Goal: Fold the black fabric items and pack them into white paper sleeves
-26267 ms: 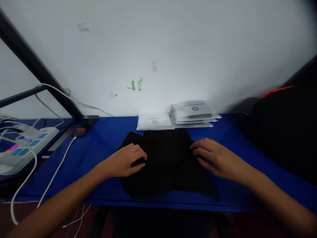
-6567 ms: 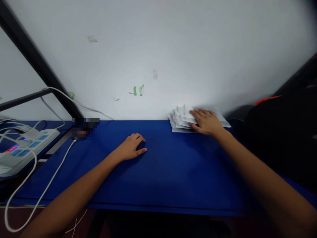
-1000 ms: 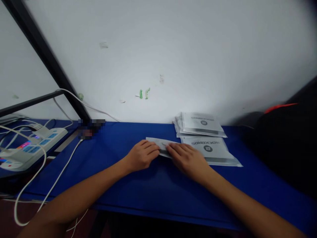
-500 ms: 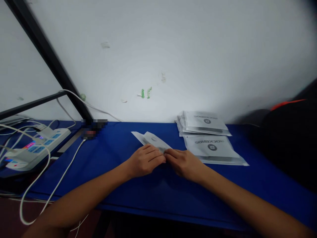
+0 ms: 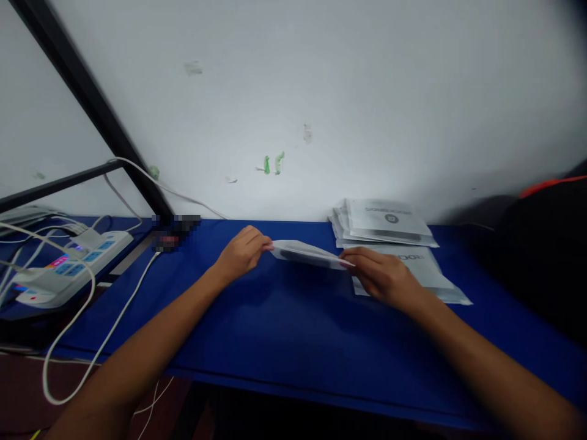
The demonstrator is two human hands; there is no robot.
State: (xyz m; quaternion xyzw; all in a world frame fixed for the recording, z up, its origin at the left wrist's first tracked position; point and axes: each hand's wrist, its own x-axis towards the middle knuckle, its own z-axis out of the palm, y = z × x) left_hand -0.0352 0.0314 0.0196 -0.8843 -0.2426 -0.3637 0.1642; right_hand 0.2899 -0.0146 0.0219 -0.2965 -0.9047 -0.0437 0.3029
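A frosted plastic pouch (image 5: 308, 254) is stretched between my two hands, tilted and raised over the blue table. My left hand (image 5: 244, 252) pinches its left end, and my right hand (image 5: 385, 274) pinches the right end. Something dark shows through the pouch, too unclear to name. Behind and right of my right hand lies another frosted pouch (image 5: 428, 272) with dark lettering, partly covered by that hand. Beyond it, against the wall, several similar pouches (image 5: 389, 220) marked ROCKBROS form a stack.
On the left, a white power strip (image 5: 77, 269) carries plugs and tangled cables. A white cable (image 5: 132, 296) loops over the front edge of the blue table (image 5: 284, 342). A black metal frame (image 5: 87, 91) stands at left. Something black with an orange edge (image 5: 541, 256) takes up the right side.
My hands have moved apart, the left going left and up, the right going right. Between them the pouch has swung from slanted to nearly level and is now held by its two ends.
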